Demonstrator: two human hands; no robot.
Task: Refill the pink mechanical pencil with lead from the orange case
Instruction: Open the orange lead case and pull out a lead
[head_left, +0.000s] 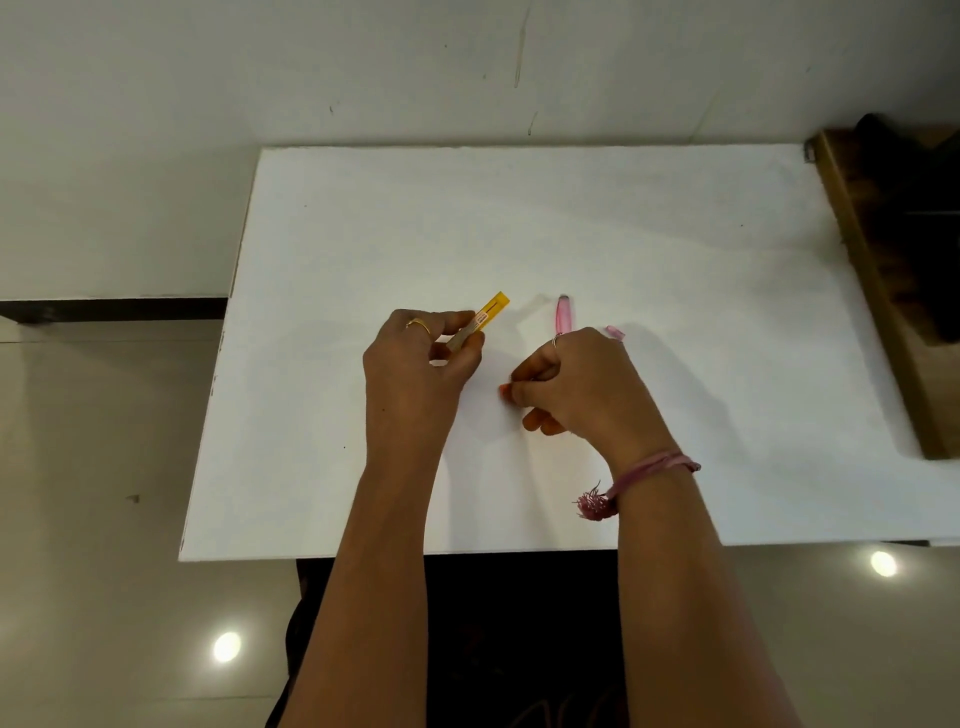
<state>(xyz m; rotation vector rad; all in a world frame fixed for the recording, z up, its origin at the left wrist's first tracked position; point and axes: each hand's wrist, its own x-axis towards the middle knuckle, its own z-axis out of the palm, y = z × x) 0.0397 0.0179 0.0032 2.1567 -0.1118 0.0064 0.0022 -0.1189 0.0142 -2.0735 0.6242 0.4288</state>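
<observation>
My left hand (421, 364) holds the orange lead case (485, 318) between thumb and fingers, its far end pointing up and to the right above the white table (623, 223). My right hand (576, 382) is closed, fingertips pinched near a small orange bit (504, 389) at the tabletop; whether it holds a lead I cannot tell. The pink mechanical pencil (564, 313) lies on the table just beyond my right hand, its near part hidden by the knuckles. A small pink piece (614, 332), likely the pencil's cap, lies to its right.
A brown wooden frame (872, 291) with a dark object runs along the table's right edge. The wall stands behind the table. The floor lies to the left, and dark clothing shows below the front edge.
</observation>
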